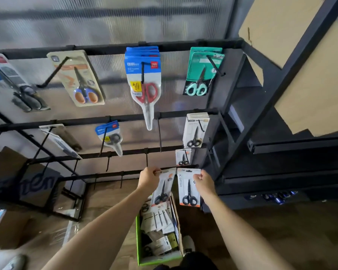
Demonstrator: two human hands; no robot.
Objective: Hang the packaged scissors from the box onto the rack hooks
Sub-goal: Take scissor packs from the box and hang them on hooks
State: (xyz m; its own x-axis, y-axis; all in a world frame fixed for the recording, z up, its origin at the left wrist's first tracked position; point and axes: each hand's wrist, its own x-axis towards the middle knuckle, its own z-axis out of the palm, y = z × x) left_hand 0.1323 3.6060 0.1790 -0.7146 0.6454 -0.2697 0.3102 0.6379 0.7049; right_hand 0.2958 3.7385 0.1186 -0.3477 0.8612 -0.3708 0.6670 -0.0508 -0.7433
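Head camera view, looking down past two bare forearms at a black wire rack [113,49] with four horizontal bars. Each hand holds one packaged pair of black-handled scissors. The left hand [149,177] pinches the top edge of a tilted white pack [163,189]; the right hand [204,181] pinches the upper right edge of an upright white pack with an orange base [188,189]. The two packs hang side by side, nearly touching, at the lowest bar's right end. Above them on the rack hang nine groups of packaged scissors, among them a red-handled stack [144,78], a mint-handled stack [202,73] and a small black pair [182,157] just above the right hand. Several hooks on the lower bars stand bare, to the left of the hands. Below the packs, a green-edged cardboard box [139,240] on the floor holds many more packs; the exact number cannot be counted
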